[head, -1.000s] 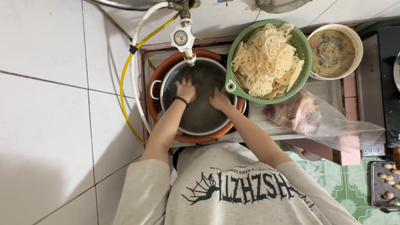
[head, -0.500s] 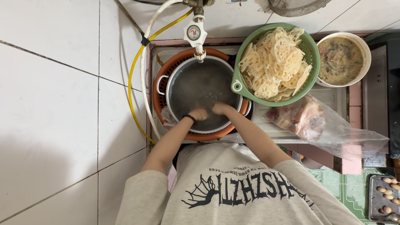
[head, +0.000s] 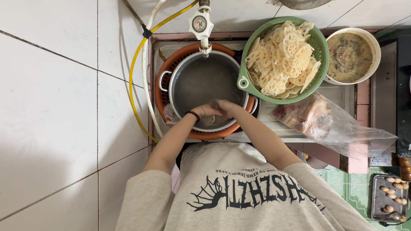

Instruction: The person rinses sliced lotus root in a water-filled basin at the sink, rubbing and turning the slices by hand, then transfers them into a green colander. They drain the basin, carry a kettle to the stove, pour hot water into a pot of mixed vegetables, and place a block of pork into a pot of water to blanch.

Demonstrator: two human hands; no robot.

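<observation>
Beige printed tee, black wristband (head: 193, 114)

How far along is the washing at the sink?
Done: sliced lotus root is piled in the green colander. In hand: the left hand and right hand meet at the near rim of the steel pot of water, under the tap. Left: the bagged meat lies unopened.

Tight room around the pot

Both hands, left hand (head: 205, 110) and right hand (head: 226, 107), crowd the pot's (head: 205, 83) near rim; the far water is open. The tap (head: 201, 30) overhangs the back, the green colander (head: 246, 81) presses its right side, and the orange basket (head: 171, 70) rings it.
</observation>
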